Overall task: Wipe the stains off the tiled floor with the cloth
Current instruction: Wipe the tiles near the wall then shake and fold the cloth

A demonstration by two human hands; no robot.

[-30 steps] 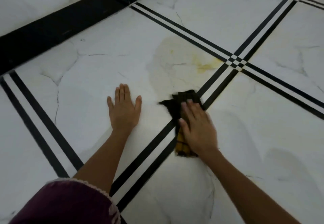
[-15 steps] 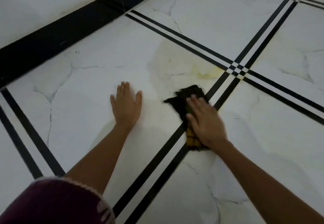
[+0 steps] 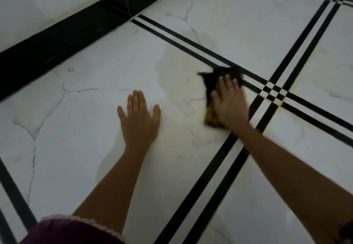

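Observation:
A dark cloth (image 3: 214, 80) with a yellow patch at its near end lies flat on the white marble-look tiled floor (image 3: 99, 83). My right hand (image 3: 230, 103) presses down on it, fingers spread over the fabric. The cloth sits at the right edge of a wide pale yellowish stain (image 3: 173, 75), beside a small yellow speck (image 3: 188, 80). My left hand (image 3: 140, 120) rests flat on the tile to the left, fingers apart, holding nothing.
Double black lines (image 3: 275, 90) cross just right of the cloth, with a yellowish smear at the crossing. A black skirting strip (image 3: 63, 37) runs along the white wall at the upper left. A maroon sleeve (image 3: 72, 231) shows at the bottom.
My right hand has pushed the cloth forward and to the right, onto the yellow part of the stain near the line crossing. My left hand stays planted.

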